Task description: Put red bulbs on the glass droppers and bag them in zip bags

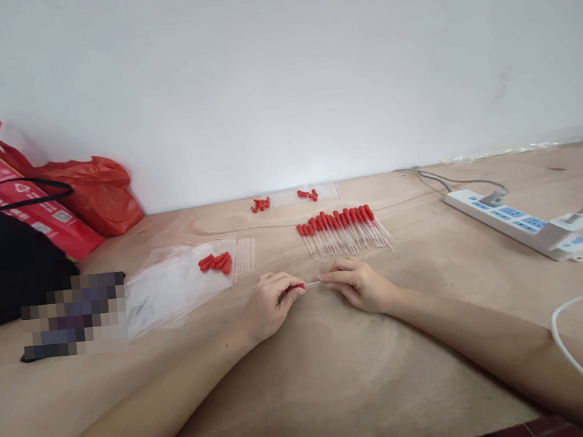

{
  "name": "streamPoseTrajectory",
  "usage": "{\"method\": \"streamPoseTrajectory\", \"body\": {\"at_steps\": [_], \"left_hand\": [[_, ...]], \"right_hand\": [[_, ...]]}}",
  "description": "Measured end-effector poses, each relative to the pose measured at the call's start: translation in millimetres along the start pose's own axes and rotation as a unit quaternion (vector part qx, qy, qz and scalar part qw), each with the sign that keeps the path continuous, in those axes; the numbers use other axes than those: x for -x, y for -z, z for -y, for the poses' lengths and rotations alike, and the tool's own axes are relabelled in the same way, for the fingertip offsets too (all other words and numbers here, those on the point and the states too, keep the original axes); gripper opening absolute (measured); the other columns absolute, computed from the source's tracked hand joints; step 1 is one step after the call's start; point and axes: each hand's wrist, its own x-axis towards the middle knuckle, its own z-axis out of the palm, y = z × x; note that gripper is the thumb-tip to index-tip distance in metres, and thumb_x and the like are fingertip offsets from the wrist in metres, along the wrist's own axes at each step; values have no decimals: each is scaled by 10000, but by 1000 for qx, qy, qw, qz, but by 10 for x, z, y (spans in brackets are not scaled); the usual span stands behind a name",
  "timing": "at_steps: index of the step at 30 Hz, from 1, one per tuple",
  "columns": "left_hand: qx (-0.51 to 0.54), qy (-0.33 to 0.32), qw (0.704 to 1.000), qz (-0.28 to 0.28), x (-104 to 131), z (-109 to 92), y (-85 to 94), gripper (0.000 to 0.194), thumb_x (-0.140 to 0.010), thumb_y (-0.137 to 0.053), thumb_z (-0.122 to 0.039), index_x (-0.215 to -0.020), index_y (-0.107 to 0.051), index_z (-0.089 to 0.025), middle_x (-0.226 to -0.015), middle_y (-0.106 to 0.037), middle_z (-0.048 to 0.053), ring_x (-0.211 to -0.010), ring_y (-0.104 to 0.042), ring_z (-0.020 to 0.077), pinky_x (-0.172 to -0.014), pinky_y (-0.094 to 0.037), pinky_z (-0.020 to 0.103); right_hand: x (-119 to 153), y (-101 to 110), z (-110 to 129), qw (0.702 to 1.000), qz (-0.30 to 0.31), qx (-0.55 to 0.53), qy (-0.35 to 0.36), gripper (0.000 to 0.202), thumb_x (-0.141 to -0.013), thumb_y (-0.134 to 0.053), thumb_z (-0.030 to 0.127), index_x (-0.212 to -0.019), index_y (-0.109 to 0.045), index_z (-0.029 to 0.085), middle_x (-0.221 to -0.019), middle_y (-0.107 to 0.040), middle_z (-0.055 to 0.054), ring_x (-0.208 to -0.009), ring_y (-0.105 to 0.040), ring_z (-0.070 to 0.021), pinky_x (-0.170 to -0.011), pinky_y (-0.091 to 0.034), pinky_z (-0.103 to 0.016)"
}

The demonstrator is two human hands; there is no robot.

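Observation:
Between finger and thumb, my left hand (270, 307) pinches a red rubber bulb (296, 287). My right hand (357, 285) grips a thin clear dropper tube (312, 284), whose near end meets the bulb; how far it sits inside is hidden. Just beyond my hands lies a row of droppers with red bulbs (345, 219) on clear tubes. Several loose red bulbs (218, 261) rest on clear plastic bags (175, 283) to the left. Beside them several bare clear tubes (244, 254) lie side by side.
Near the wall are more red bulbs (260, 205) and a small clear bag (327, 190). A white power strip (506, 217) with cables (565, 310) stands right. Red bags (100, 194), a black item (14, 263) and a blurred-out dark object (75, 315) occupy the left.

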Motion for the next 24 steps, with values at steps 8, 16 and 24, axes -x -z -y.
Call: {"method": "streamPoseTrajectory", "body": {"at_steps": [8, 16, 24], "left_hand": [[-13, -33, 999, -3, 8, -3, -15, 138, -834, -484, -262, -763, -574, -185, -671, -629, -27, -603, -560, 107, -804, -339, 338], [-42, -59, 997, -13, 33, -41, -20, 140, -833, -469, -251, -752, -554, -174, -663, -617, -22, -612, -550, 103, -837, -306, 345], [-52, -83, 995, -9, 31, -53, -21, 141, -826, -467, -235, -721, -537, -173, -674, -629, -19, -621, -555, 104, -832, -302, 334]], "right_hand": [[-25, 21, 49, 999, 12, 51, 10, 221, -842, -446, 195, -978, -619, 212, -795, -616, -37, -698, -533, -128, -646, -302, -294], [-68, 4, 165, 995, 13, 87, 42, 231, -844, -377, 166, -846, -608, 151, -703, -586, -35, -604, -466, -113, -634, -254, -290], [-116, -79, 232, 994, 5, 97, 47, 238, -838, -364, 164, -720, -569, 136, -622, -552, -18, -537, -395, -104, -609, -213, -280]]}}
